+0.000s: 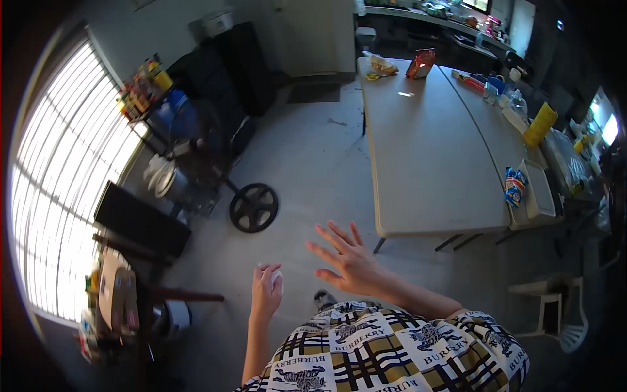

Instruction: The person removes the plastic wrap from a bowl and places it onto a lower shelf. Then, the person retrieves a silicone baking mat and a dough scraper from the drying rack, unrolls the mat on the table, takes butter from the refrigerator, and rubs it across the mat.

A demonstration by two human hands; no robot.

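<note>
My left hand [266,294] is raised over the floor with its fingers curled in. A bit of something white [279,276] shows at its palm, too small to name. Beside it, my right hand [353,264] is held out palm down, fingers spread, holding nothing. The folding table [431,170] is the nearest furniture to that hand, with its near left corner just beyond the fingers. Neither hand touches it.
On the table's far end are a red bag [421,64] and a clear bag [382,63]. A blue snack packet [515,186] and white tray [539,189] lie right. A black wheel-shaped base [253,208] stands ahead; a white chair [567,313] is at right.
</note>
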